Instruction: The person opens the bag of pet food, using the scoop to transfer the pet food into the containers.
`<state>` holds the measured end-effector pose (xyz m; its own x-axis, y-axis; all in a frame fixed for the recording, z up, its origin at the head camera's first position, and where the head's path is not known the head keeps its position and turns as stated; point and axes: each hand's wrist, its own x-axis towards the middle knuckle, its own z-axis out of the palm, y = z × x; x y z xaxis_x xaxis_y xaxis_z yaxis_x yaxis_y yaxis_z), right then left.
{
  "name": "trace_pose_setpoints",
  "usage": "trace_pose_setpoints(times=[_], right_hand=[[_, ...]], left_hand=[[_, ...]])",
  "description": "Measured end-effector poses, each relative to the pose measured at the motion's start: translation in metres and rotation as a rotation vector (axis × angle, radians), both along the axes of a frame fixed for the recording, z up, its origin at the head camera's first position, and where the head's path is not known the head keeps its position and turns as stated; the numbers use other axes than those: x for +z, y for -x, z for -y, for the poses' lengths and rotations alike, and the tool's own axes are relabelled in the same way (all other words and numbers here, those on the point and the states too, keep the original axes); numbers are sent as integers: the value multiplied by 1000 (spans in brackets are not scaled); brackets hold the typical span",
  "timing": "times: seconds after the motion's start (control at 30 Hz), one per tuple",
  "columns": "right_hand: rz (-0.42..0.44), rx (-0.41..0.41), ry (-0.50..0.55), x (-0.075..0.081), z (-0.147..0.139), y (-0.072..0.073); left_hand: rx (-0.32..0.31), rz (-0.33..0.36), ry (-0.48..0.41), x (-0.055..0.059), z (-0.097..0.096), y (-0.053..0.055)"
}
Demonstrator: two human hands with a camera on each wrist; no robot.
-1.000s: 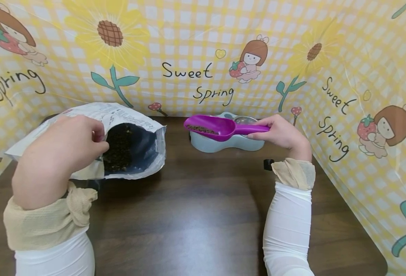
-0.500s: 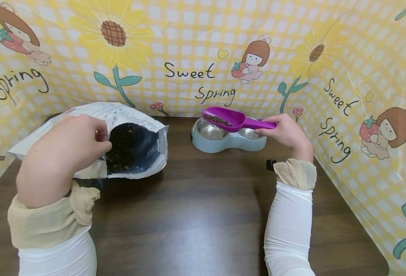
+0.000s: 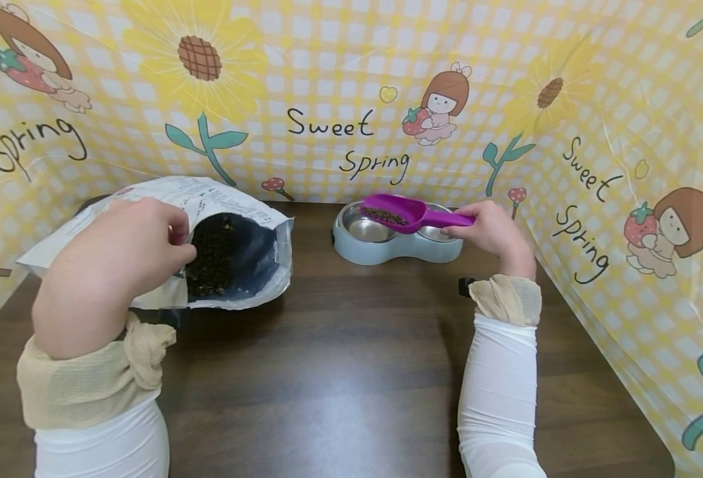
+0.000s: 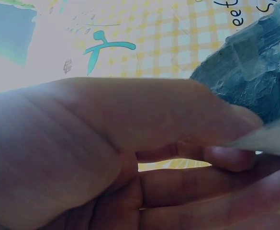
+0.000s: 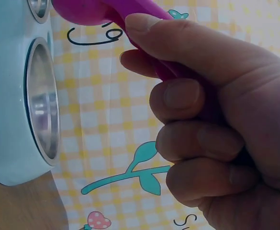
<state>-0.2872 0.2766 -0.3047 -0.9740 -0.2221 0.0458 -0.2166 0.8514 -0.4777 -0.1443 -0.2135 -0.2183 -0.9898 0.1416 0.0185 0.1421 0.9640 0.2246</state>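
On the dark wooden table (image 3: 339, 358), against the yellow checked backdrop (image 3: 327, 79), the right hand (image 3: 491, 229) curls its fingers (image 5: 197, 139) round the handle of the purple scoop (image 3: 407, 214); the scoop, loaded with brown kibble (image 3: 384, 215), hangs over the double pet bowl (image 3: 395, 247), above its two steel cups. Well apart to the left, the left hand (image 3: 118, 259) pinches the rim of the open feed bag (image 3: 232, 255); dark kibble shows inside the bag.
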Motion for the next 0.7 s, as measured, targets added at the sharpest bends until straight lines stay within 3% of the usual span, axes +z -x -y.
trace_pose_setpoints(times=[0.4,0.7], right_hand=[[4,-4,-52,4,10,-2],[-98,35,-184,6,24,0]], left_hand=[[-1,3,3,-5,2,3],[-8,3,3,-6,4,4]])
